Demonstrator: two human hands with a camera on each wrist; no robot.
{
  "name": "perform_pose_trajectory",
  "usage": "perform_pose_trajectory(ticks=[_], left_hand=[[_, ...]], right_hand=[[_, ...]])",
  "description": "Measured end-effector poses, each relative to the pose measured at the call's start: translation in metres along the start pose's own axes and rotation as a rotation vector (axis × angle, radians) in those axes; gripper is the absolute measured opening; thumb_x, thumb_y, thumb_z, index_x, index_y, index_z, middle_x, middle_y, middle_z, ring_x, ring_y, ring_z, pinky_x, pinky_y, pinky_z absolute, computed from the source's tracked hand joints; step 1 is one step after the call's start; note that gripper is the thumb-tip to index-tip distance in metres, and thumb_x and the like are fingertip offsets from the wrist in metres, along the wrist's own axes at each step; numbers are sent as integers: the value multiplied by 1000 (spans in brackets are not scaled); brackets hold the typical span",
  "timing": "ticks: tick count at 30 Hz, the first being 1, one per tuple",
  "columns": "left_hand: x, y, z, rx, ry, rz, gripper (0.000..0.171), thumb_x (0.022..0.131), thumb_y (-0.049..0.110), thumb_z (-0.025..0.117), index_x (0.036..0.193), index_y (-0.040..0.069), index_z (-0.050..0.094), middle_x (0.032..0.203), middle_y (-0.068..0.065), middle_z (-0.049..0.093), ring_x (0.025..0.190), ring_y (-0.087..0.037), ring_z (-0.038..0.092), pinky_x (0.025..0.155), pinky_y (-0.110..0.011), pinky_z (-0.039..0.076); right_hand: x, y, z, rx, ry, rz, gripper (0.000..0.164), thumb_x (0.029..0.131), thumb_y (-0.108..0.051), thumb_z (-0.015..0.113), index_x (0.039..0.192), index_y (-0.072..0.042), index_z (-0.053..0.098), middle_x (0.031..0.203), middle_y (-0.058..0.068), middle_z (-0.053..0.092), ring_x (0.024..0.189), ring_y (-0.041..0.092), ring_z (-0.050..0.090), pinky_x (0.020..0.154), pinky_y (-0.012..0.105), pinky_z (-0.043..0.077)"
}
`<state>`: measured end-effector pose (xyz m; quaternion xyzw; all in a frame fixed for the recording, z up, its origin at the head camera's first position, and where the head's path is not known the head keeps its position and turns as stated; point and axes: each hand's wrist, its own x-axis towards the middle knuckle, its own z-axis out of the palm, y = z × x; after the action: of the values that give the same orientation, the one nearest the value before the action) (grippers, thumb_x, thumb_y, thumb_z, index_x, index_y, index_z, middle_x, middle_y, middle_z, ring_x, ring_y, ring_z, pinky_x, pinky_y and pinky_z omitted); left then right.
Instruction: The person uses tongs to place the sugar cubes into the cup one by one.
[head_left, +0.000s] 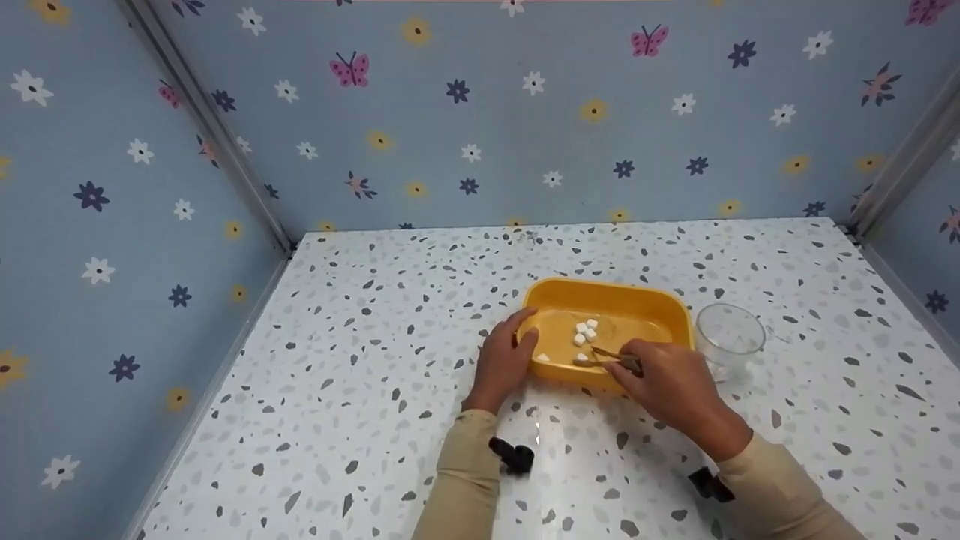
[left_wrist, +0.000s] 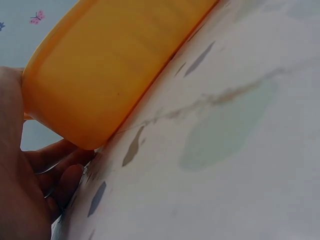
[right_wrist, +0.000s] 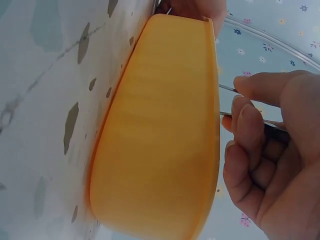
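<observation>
A yellow rectangular tub (head_left: 607, 292) stands on the table, and several small white cubes (head_left: 586, 330) lie on its floor. My left hand (head_left: 504, 360) grips the tub's left end, the thumb over the rim and the fingers along the outside. In my right hand (head_left: 671, 382) is a pair of metal tongs (head_left: 606, 352), its two arms spread and dipping over the near side of the tub. One white cube (head_left: 582, 358) sits at the tong tips. From the right wrist view, the tub's wall (right_wrist: 155, 125) hides the ends of the tongs (right_wrist: 228, 88).
A clear glass mug (head_left: 729, 330) stands close beside the tub's right end, its handle pointing right. The speckled white table (head_left: 375, 337) is bounded by blue flowered panels (head_left: 510, 135) at the back and sides.
</observation>
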<state>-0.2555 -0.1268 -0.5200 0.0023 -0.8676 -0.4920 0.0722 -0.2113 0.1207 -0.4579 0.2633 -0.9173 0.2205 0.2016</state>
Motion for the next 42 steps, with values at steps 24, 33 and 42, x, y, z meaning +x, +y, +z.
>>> perform_pose_trajectory(ticks=[24, 33, 42], left_hand=[[0, -1, 1, -28, 14, 13, 40, 100, 32, 54, 140, 31, 59, 124, -2, 63, 107, -19, 57, 97, -43, 44], [-3, -1, 4, -13, -9, 16, 43, 100, 36, 53, 142, 31, 57, 126, -2, 63, 108, -19, 57, 97, -43, 44], [0, -4, 0, -29, 3, 29, 43, 99, 38, 53, 141, 31, 58, 128, -3, 63, 110, -20, 57, 99, -45, 43]], right_hand=[[-3, -3, 11, -3, 66, -151, 21, 84, -18, 80, 76, -14, 62, 61, -7, 58, 49, 6, 42, 45, 22, 35], [-8, 0, 13, 24, 103, -103, 19, 84, -17, 82, 78, -12, 64, 64, -7, 59, 51, 7, 44, 47, 23, 38], [-4, 0, 12, 23, 119, -96, 21, 84, -18, 81, 76, -10, 63, 62, -6, 53, 50, 7, 41, 45, 24, 35]])
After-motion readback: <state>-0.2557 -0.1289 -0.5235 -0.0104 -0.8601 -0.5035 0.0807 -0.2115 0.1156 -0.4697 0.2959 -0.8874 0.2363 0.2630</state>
